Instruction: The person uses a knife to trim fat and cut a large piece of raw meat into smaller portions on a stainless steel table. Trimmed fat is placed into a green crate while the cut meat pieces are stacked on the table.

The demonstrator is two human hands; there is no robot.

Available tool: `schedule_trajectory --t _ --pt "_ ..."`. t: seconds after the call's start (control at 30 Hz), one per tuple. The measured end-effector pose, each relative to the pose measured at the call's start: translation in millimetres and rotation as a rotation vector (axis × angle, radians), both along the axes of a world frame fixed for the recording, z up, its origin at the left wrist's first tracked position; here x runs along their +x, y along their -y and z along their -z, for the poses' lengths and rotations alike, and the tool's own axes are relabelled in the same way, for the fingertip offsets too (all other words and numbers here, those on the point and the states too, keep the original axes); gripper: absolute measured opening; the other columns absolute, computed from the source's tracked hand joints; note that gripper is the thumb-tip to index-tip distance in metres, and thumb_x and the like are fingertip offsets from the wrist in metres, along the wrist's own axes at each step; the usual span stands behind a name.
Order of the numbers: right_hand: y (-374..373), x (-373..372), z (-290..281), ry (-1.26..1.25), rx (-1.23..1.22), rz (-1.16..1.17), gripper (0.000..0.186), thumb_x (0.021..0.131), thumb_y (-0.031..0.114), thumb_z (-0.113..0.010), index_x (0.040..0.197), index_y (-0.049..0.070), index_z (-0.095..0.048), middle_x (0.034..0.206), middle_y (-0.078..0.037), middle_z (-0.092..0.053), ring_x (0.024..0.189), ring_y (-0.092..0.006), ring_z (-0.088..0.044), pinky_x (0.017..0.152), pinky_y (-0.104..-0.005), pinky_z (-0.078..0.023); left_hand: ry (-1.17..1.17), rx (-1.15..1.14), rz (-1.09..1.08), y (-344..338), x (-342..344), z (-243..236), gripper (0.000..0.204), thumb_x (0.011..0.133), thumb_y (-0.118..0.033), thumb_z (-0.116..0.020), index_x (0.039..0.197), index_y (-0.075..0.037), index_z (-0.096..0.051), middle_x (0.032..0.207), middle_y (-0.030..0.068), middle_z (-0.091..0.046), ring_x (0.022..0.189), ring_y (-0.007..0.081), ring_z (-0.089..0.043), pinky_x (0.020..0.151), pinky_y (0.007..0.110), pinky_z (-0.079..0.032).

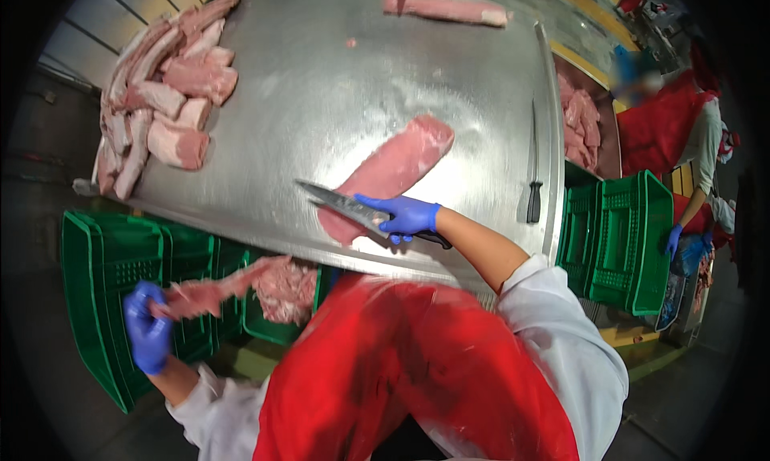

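Steel, brushed and wet-looking, makes up the table (337, 84) that fills the upper middle of the view. On it, near the front edge, lies a long pink cut of meat (393, 172), running from lower left to upper right. The right hand (405, 216), in a blue glove, has its grip closed around the dark handle of a knife (353, 208); the blade points left and lies across the near end of the cut, with the forefinger stretched along the blade's back.

The left hand (147, 328), also in a blue glove, is held low, off the table's front left corner. Its grip is closed on one end of a ragged strip of trimmed meat (212, 294), which stretches right toward a green crate (277, 288) holding more pink trimmings; whether the strip's far end touches that heap is hard to tell. Further green crates (108, 300) stand beside it under the table's edge.

At the table's far left a pile of similar cuts (164, 92) is stacked. Another single cut (445, 9) lies at the far edge. A sharpening steel (533, 172) with a dark handle rests along the right rim. To the right, more green crates (618, 244) stand stacked, and a co-worker in a red apron (674, 132) stands behind them.
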State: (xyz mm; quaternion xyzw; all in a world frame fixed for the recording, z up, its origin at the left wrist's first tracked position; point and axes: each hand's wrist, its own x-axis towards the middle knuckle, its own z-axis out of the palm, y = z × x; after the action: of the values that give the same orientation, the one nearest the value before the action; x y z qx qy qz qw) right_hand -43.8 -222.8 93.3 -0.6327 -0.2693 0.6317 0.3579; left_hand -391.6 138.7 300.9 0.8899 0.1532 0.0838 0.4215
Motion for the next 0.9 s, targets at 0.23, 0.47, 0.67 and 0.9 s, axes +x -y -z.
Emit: schedule_trajectory --t 0.23,0.47,0.67,0.9 --pt "3 120 55 0.352 0.172 0.528 0.079 0.096 0.009 -0.057 0.160 0.031 -0.016 0.078 -0.006 -0.064 0.059 -0.0117 -0.062 0.054 -0.0278 -0.055 -0.673 0.263 -0.251 -32 -72 235 0.039 0.083 -0.022 -0.066 0.112 0.001 -0.055 0.094 0.0243 -0.066 0.086 0.0322 -0.067 0.074 0.042 -0.052" --pt "-3 164 128 0.772 0.075 0.890 0.080 0.092 0.003 -0.054 0.160 0.027 -0.020 0.076 -0.012 -0.064 0.053 -0.0176 -0.062 0.052 -0.0356 -0.055 -0.171 0.146 0.026 61 171 301 0.079 0.086 -0.039 -0.069 0.146 0.001 -0.039 0.130 0.0269 -0.060 0.120 0.0410 -0.058 0.103 0.047 -0.046" --pt "-2 160 117 0.577 -0.057 0.829 0.076 0.094 0.006 -0.053 0.159 0.027 -0.020 0.074 -0.011 -0.064 0.057 -0.0178 -0.062 0.055 -0.0359 -0.054 -0.511 -0.021 0.471 128 252 340 0.072 0.088 -0.058 -0.060 0.124 0.004 -0.049 0.124 0.0314 -0.055 0.113 0.0484 -0.056 0.099 0.048 -0.047" --pt "10 174 107 0.849 -0.225 0.555 0.077 0.094 0.018 -0.058 0.158 0.035 -0.019 0.090 -0.019 -0.071 0.068 -0.0227 -0.070 0.068 -0.0364 -0.058 -0.541 -0.469 0.857 170 269 327 0.049 0.095 -0.035 -0.065 0.124 0.002 -0.051 0.093 0.0096 -0.064 0.084 0.0187 -0.060 0.079 0.033 -0.050"
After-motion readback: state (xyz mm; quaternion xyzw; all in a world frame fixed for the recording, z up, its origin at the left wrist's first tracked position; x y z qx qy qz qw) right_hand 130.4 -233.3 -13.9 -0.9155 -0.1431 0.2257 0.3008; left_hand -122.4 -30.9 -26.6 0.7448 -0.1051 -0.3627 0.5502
